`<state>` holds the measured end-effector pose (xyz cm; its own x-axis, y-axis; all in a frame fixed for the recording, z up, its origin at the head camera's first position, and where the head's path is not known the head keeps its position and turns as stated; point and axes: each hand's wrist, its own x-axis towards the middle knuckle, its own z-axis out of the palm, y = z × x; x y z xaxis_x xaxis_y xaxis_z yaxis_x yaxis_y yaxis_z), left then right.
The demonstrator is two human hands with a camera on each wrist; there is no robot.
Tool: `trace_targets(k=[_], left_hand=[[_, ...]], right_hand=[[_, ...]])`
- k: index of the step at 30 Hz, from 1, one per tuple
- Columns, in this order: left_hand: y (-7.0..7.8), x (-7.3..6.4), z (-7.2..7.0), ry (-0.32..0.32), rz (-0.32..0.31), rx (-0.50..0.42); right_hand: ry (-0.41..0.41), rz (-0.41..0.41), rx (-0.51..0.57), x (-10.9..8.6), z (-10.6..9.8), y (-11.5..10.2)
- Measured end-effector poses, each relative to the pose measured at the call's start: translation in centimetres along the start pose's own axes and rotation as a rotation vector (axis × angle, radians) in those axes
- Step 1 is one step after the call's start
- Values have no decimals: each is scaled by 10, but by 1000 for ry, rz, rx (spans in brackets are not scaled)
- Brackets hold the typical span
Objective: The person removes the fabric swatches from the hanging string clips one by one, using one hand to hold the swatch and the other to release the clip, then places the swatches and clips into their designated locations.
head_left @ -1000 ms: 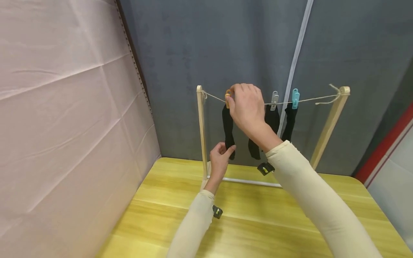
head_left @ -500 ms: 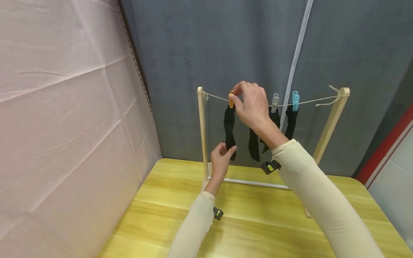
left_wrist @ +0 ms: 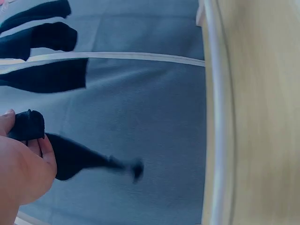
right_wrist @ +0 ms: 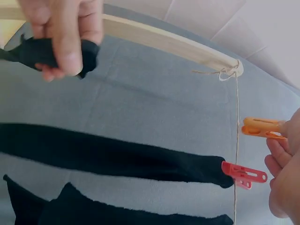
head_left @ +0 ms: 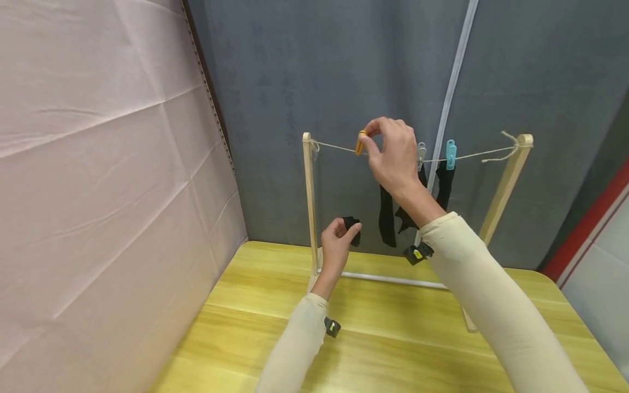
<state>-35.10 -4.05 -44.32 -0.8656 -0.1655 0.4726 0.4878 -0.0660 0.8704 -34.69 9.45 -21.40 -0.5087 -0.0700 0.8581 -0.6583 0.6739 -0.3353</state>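
Observation:
My left hand pinches a black sock between thumb and fingers, below the left part of the string line. The sock's loose part dangles in the left wrist view, apart from the string. My right hand pinches an orange clothespin beside the string; the right wrist view has a small gap between them. Another long black sock hangs from the string by a red clothespin. That clothespin is hidden behind my right hand in the head view.
A grey clothespin and a light blue clothespin hold more black items on the string. Wooden posts carry the string at both ends, with a white rod low between them. The frame stands on a yellow wooden table.
The orange clothespin has come off the sock and string, moving right and up with my right hand. The sock's top has dropped; my left hand still holds its lower part.

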Motion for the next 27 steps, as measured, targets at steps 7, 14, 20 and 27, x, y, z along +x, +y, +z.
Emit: trace_targets(k=[7,14,20,27], left_hand=[[19,-1,-9,3,30,-12],[32,-5,-25,13,5,-3],[41,-14,-38,34,-56,-80],[38,-19,-42,-80,-105,-146]], right_hand=[[-7,-90,51,-11,-7,6],[-1,-180,57,-41,-19,13],[-104,-208,104,-85,-24,27],[-277,-102,-34,-157,-70,70]])
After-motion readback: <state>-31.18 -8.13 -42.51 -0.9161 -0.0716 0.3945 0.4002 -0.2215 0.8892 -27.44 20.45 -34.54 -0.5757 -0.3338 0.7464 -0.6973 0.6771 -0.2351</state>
